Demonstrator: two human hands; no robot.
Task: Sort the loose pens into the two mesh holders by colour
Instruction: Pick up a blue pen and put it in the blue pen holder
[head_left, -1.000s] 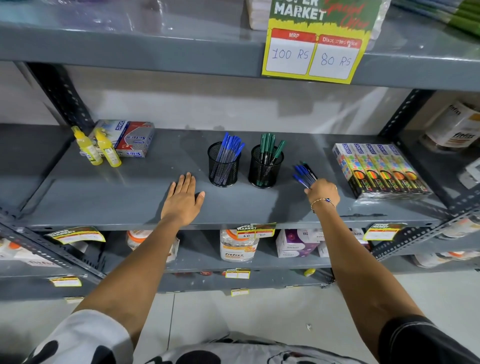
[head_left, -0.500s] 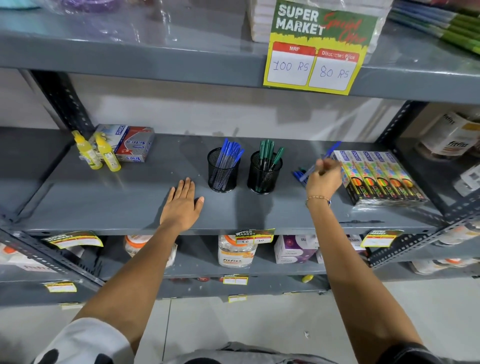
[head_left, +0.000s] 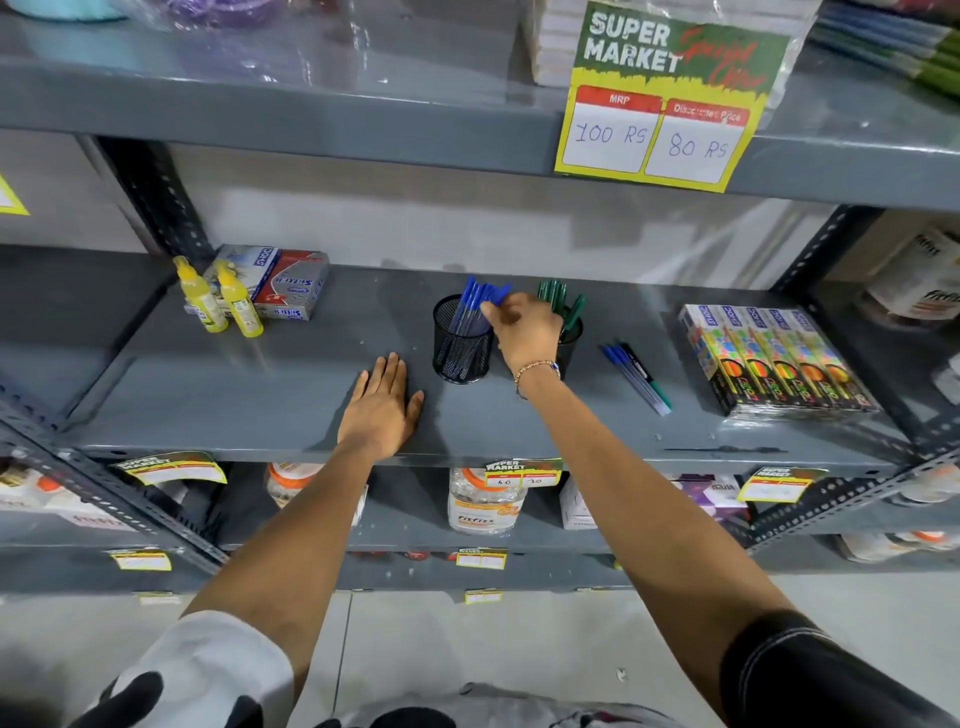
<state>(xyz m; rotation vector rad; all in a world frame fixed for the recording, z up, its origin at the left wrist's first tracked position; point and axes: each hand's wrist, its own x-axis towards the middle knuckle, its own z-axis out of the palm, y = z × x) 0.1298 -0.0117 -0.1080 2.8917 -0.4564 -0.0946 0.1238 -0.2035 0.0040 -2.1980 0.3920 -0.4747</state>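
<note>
Two black mesh holders stand mid-shelf. The left holder (head_left: 461, 343) is full of blue pens (head_left: 470, 312). The right holder (head_left: 570, 338) carries green pens (head_left: 563, 301) and is mostly hidden behind my right hand (head_left: 524, 332). That hand hovers at the left holder's rim, its fingertips pinching a blue pen (head_left: 497, 297) over the opening. My left hand (head_left: 382, 408) lies flat on the grey shelf (head_left: 260, 395), fingers spread, holding nothing. A few loose pens (head_left: 636, 376), blue ones and one with a green end, lie on the shelf right of the holders.
Two yellow glue bottles (head_left: 218, 299) and boxed goods (head_left: 280, 283) sit at the shelf's left. Colourful pencil boxes (head_left: 774, 358) sit at the right. A price sign (head_left: 662, 98) hangs from the shelf above. Jars and boxes fill the lower shelf.
My right hand lifted a blue pen from the loose pile and carried it left to the blue-pen holder. My left hand stayed flat on the shelf.
</note>
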